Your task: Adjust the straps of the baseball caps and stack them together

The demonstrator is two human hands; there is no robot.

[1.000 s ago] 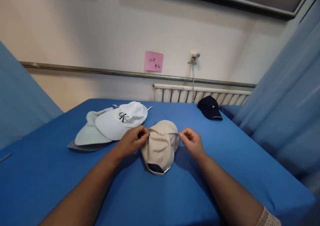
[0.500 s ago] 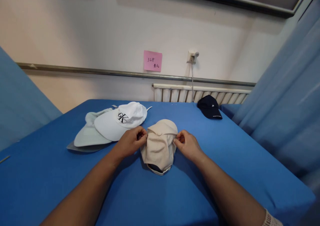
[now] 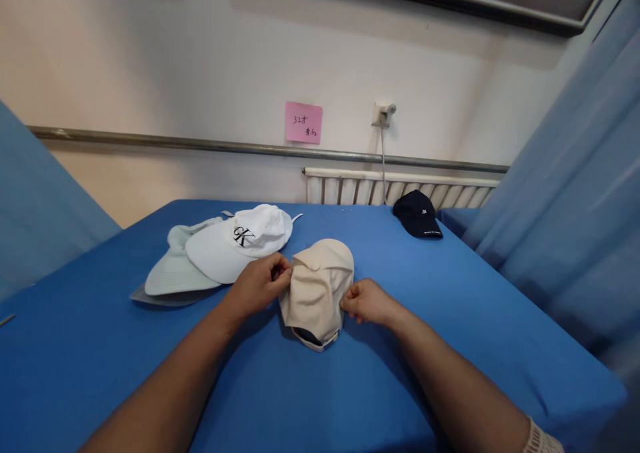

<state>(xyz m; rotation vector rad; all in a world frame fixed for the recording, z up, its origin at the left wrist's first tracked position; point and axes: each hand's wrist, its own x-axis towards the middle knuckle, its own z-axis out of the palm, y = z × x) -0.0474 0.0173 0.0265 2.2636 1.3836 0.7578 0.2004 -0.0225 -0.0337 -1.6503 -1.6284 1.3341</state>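
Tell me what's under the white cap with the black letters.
A pale cap pokes out beneath the white cap, with a grey brim showing below that, on the blue cloth. The rest is covered, so I can't tell whether more lies there.

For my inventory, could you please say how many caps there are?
4 surely: beige cap centre, navy cap far right, white cap overlapping mint cap left. A grey brim underneath suggests another, mostly hidden.
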